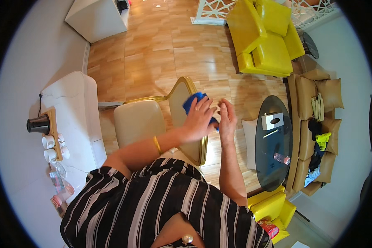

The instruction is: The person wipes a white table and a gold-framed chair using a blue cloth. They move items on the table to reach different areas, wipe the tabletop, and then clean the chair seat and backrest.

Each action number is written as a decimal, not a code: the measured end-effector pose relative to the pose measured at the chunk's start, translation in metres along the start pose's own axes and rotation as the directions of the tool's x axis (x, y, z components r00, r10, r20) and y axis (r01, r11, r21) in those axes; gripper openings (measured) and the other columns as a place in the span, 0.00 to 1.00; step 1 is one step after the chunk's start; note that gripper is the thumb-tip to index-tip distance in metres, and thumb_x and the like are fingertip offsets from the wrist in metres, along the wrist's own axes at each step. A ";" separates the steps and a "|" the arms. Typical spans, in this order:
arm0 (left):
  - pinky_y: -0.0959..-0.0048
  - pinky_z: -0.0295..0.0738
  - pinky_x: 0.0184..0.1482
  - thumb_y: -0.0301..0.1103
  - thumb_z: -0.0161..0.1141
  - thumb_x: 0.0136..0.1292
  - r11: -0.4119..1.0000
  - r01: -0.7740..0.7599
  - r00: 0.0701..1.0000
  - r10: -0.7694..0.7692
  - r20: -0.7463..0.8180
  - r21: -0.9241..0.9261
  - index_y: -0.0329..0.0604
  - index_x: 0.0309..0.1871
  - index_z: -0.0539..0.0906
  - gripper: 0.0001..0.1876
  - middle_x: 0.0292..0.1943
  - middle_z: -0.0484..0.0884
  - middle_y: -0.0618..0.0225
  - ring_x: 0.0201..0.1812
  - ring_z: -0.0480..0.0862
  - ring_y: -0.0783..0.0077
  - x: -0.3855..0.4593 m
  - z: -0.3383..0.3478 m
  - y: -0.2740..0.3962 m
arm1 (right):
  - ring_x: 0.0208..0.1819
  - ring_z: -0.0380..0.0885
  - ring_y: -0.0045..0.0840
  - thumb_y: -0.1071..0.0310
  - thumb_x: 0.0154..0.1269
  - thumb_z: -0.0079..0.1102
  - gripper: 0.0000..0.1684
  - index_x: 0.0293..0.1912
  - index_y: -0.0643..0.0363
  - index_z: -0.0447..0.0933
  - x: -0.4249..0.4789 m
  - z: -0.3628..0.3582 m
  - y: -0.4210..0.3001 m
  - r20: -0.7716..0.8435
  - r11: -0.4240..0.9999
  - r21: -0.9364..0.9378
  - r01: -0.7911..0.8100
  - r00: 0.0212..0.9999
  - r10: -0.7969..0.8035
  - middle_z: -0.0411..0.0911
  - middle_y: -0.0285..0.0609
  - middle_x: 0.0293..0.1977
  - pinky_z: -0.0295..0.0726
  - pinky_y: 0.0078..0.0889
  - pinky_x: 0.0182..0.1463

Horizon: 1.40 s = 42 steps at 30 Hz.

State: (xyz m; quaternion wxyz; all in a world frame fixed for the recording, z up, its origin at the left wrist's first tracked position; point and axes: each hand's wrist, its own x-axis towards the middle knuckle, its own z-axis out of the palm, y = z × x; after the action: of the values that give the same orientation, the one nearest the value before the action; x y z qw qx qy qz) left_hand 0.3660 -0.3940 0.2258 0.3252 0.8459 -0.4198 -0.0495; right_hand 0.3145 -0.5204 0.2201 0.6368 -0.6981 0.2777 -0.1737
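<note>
A blue cloth [190,103] lies bunched in my left hand [198,121], which is slightly blurred; part of the cloth shows past the fingertips and part below the palm. Close on its right is my right hand [228,119], its fingers curled, and whether it grips any of the cloth cannot be told. Both hands are over the gold-framed backrest [181,108] of a dining chair, whose cream seat [139,122] faces the marble-topped table.
A white marble table [77,117] with cups and a dark pitcher [38,124] stands left. At right are a dark oval coffee table [266,173] with a tissue box [271,121], a tan sofa [303,130] bearing clothes, and a yellow armchair [272,55]. A white cabinet [96,18] stands at upper left.
</note>
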 end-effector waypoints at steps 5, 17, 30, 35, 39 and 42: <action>0.58 0.54 0.73 0.21 0.61 0.59 0.655 0.047 0.944 -0.275 -0.181 -0.754 0.40 0.66 0.67 0.30 0.72 0.57 0.52 0.75 0.56 0.55 -0.050 0.002 0.013 | 0.53 0.76 0.30 0.52 0.74 0.53 0.30 0.61 0.69 0.72 -0.008 0.011 -0.005 0.289 0.987 -0.072 -0.141 0.945 0.156 0.79 0.53 0.51 0.74 0.30 0.57; 0.68 0.71 0.59 0.19 0.54 0.60 0.750 0.102 0.886 -0.368 -0.283 -0.654 0.40 0.56 0.75 0.20 0.59 0.71 0.55 0.60 0.73 0.62 -0.063 -0.014 -0.007 | 0.45 0.78 0.56 0.55 0.69 0.53 0.23 0.51 0.65 0.68 0.031 0.059 -0.023 0.452 0.700 -0.668 0.253 0.885 0.111 0.78 0.63 0.42 0.76 0.54 0.43; 0.67 0.76 0.45 0.16 0.55 0.56 0.860 -0.077 0.943 -0.101 -0.316 -0.505 0.39 0.47 0.80 0.15 0.42 0.80 0.57 0.43 0.81 0.57 -0.085 -0.016 0.001 | 0.53 0.75 0.58 0.69 0.63 0.61 0.45 0.72 0.69 0.47 -0.132 -0.003 0.055 0.191 0.749 -0.555 0.363 0.932 -0.310 0.71 0.69 0.55 0.78 0.45 0.54; 0.56 0.72 0.56 0.26 0.60 0.59 0.929 -0.246 0.945 0.167 -0.280 -0.278 0.39 0.48 0.79 0.13 0.49 0.80 0.58 0.52 0.80 0.52 -0.049 -0.027 0.004 | 0.50 0.76 0.58 0.73 0.64 0.59 0.38 0.68 0.73 0.54 -0.130 0.000 0.059 0.219 0.733 -0.532 0.423 0.906 -0.363 0.71 0.68 0.54 0.79 0.43 0.50; 0.50 0.63 0.67 0.40 0.58 0.66 0.956 -0.280 0.960 0.277 -0.042 -0.088 0.42 0.50 0.81 0.15 0.51 0.81 0.57 0.57 0.78 0.52 -0.001 -0.005 0.011 | 0.46 0.76 0.56 0.68 0.62 0.62 0.32 0.62 0.68 0.62 -0.082 0.016 0.039 0.286 0.733 -0.631 0.254 0.955 -0.084 0.72 0.63 0.52 0.78 0.48 0.43; 0.49 0.57 0.70 0.45 0.56 0.67 0.978 -0.020 0.917 0.100 0.387 -0.205 0.43 0.53 0.81 0.18 0.50 0.83 0.55 0.59 0.77 0.56 0.022 -0.010 0.004 | 0.46 0.77 0.54 0.67 0.62 0.61 0.35 0.65 0.64 0.59 -0.093 0.027 0.025 0.170 0.683 -0.697 0.217 0.976 -0.137 0.74 0.63 0.51 0.78 0.47 0.44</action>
State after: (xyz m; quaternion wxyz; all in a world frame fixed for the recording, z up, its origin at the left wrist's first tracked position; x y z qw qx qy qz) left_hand 0.3805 -0.4067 0.2402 0.3174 0.7686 -0.4958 -0.2502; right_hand 0.2535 -0.4426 0.2028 0.3115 -0.9211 0.2206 -0.0769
